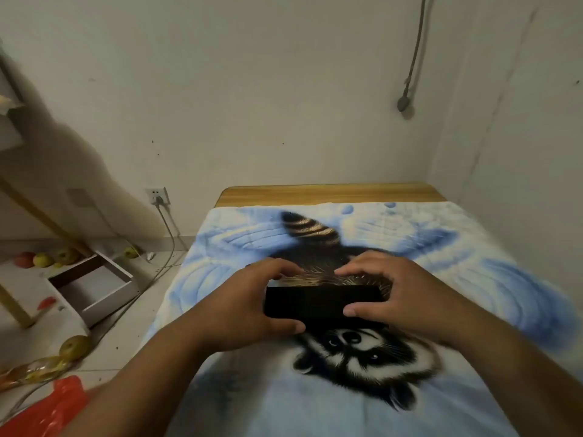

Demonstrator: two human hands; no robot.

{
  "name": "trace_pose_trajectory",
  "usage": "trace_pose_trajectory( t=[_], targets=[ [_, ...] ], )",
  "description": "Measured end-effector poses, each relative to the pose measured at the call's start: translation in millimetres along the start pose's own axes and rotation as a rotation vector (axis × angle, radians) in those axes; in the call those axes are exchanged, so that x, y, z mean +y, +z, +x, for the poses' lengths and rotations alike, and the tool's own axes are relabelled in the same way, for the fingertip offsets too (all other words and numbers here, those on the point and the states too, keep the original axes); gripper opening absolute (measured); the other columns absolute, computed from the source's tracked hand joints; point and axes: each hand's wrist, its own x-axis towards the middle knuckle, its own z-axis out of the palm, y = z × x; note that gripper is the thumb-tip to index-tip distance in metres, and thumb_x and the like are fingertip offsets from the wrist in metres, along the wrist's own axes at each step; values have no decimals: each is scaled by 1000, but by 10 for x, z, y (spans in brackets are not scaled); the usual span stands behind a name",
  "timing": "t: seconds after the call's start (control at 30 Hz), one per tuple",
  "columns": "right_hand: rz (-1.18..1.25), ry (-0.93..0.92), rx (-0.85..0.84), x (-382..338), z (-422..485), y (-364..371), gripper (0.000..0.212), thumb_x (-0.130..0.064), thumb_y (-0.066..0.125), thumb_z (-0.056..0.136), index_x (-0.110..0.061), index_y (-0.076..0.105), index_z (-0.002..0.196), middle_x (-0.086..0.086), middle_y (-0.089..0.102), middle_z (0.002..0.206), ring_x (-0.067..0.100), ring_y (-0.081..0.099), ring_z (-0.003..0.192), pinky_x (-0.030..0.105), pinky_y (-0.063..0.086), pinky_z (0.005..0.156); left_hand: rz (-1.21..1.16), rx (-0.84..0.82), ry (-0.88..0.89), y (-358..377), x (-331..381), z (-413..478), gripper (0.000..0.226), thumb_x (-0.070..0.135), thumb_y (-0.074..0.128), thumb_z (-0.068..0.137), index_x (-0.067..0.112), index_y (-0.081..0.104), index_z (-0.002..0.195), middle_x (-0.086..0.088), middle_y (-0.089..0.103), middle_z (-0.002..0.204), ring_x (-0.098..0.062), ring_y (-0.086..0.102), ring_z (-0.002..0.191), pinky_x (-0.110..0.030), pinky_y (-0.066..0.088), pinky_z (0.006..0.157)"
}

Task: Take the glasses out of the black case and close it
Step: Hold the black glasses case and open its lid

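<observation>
A long black case (pixel 318 302) lies crosswise over the middle of a bed, shut as far as I can tell. My left hand (pixel 249 298) grips its left end, thumb on the near side and fingers curled over the far edge. My right hand (pixel 391 288) holds the right end the same way, thumb pressed on the near face. No glasses are in sight; the inside of the case is hidden.
The bed carries a blue blanket with a raccoon print (pixel 362 351) and a wooden board (pixel 328 193) at the far end against the wall. On the floor to the left are an open white box (pixel 97 288), scattered apples (pixel 42 259), a cable (pixel 167 241) and a red bag (pixel 47 411).
</observation>
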Motion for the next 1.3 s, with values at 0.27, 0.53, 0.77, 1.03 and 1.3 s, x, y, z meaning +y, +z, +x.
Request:
trace_pose_trajectory(
  t=[0.27,0.53,0.77,1.03,1.3],
  targets=[
    [-76,3,-24,89,-37,52,53,-39,84,66,-39,67,117,-25,60,114,-13,52,108,1,35,87,57,8,45,65,-137,11,63,47,82,65,43,53,121,20,63,115,-4,59,105,-27,53,87],
    [-96,-13,-21,151,-60,99,50,-33,84,68,-37,69,116,-24,59,113,-14,49,109,-2,32,85,47,40,53,79,-193,18,58,44,83,67,40,57,119,18,67,109,-4,62,97,-30,55,84],
    [-92,3,-33,185,-49,106,50,-34,83,69,-39,69,118,-24,61,115,-14,50,108,-2,34,85,38,36,29,66,-193,26,58,39,87,66,38,61,118,17,68,108,-4,63,97,-30,55,84],
    [-79,54,-78,188,-20,74,50,-38,81,71,-42,67,119,-24,61,120,-8,55,108,11,40,90,32,-4,4,43,-191,35,55,37,86,70,42,59,118,23,64,109,-1,61,100,-11,50,81],
    [15,63,-77,202,17,13,42,-36,81,71,-39,72,112,-21,68,115,-15,57,103,-1,37,84,36,6,7,44,-193,40,61,36,87,69,39,58,122,17,67,113,-4,61,101,-16,51,84]
  ],
)
